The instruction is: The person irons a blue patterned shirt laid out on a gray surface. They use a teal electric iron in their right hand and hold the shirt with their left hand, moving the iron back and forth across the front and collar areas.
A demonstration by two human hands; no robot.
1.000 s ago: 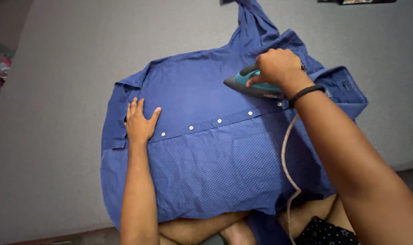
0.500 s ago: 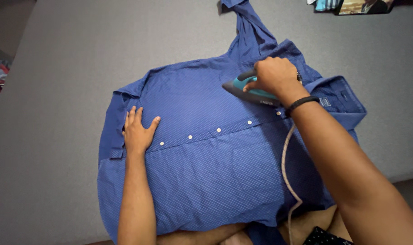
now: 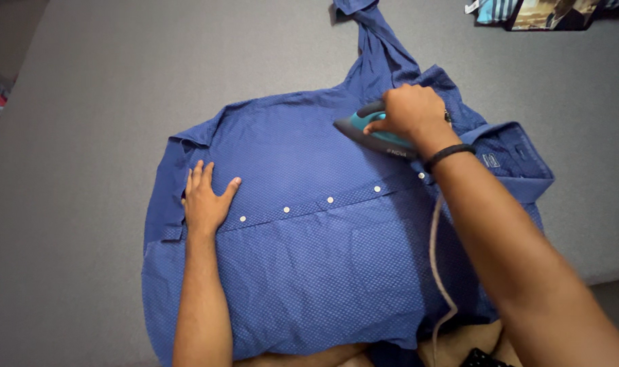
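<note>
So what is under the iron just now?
Under the iron lies the blue shirt, spread on a grey surface. The right hand grips its handle. The cloth directly beneath the soleplate is covered, so its state cannot be seen.

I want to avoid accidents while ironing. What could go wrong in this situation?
1. The cord trails across the blue shirt under the right arm; it might drag and wrinkle the cloth.
2. The left hand lies flat on the shirt; if the iron, held by the right hand, slides that way, fingers could be burned.
3. The white buttons lie close to the iron and might be damaged by heat.
</note>
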